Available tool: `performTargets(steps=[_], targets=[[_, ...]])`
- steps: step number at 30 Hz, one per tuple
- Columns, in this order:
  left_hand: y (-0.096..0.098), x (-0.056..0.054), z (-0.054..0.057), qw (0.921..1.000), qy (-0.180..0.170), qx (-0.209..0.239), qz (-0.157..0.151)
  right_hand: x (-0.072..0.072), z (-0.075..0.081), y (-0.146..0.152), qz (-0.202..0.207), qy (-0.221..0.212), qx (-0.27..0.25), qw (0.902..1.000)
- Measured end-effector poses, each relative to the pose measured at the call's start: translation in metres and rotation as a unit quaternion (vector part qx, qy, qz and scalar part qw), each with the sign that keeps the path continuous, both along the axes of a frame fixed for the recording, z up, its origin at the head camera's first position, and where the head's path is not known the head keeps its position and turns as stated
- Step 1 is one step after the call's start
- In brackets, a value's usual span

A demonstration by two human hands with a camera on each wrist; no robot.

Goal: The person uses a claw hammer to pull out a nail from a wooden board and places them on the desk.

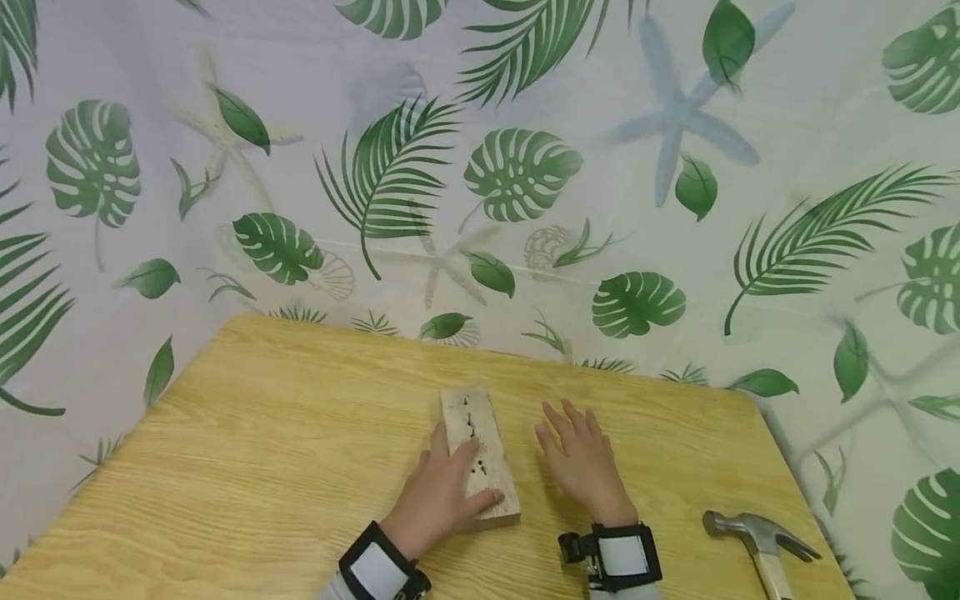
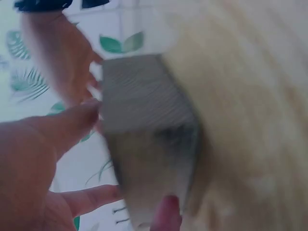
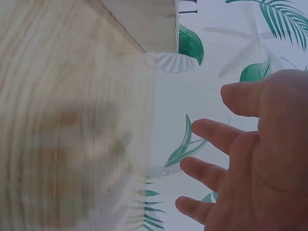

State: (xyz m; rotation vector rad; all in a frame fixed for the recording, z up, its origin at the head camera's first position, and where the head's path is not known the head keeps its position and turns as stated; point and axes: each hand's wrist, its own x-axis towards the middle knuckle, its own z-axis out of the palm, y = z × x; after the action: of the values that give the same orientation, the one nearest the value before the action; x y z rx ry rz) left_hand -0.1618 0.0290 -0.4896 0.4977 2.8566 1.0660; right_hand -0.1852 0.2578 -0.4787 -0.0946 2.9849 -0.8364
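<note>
A pale wooden block (image 1: 493, 450) lies lengthwise on the table. Several small nails (image 3: 189, 11) stick up from its top face, and dark holes dot the end nearer me. My left hand (image 1: 438, 496) holds the block at its left side, with thumb and forefinger over the top face and another finger (image 2: 167, 214) against the side. To the right of the block, my right hand (image 1: 587, 467) hovers apart from it, fingers spread and nothing held. In the right wrist view its fingers (image 3: 207, 173) look loosely extended.
A claw hammer (image 1: 750, 533) with a metal head lies at the table's right, its handle cut off by the frame. The wood-grain table (image 1: 300, 417) backs onto a leaf-patterned sheet (image 1: 525, 275). Both wrists wear black straps.
</note>
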Motion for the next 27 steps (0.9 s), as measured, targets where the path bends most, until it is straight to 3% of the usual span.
performTargets(steps=[4,8,12,19,27], targets=[[-0.013,-0.008,0.019,0.9992,0.023,-0.028,0.019,0.002,0.005,-0.001,-0.003,-0.007,-0.001,1.0],[-0.031,-0.021,0.038,0.9971,0.051,-0.027,0.05,0.005,0.008,0.002,-0.007,-0.005,0.005,0.9999],[-0.049,-0.036,0.045,0.9945,0.087,-0.004,0.058,0.007,0.01,0.005,-0.008,0.004,0.013,0.9999],[-0.07,-0.06,0.03,0.9903,0.133,-0.006,0.039,0.011,0.009,0.01,-0.02,0.048,0.036,0.998],[-0.092,-0.074,-0.005,0.9934,0.102,-0.032,0.042,0.025,0.014,0.009,-0.016,0.065,0.078,0.9947]])
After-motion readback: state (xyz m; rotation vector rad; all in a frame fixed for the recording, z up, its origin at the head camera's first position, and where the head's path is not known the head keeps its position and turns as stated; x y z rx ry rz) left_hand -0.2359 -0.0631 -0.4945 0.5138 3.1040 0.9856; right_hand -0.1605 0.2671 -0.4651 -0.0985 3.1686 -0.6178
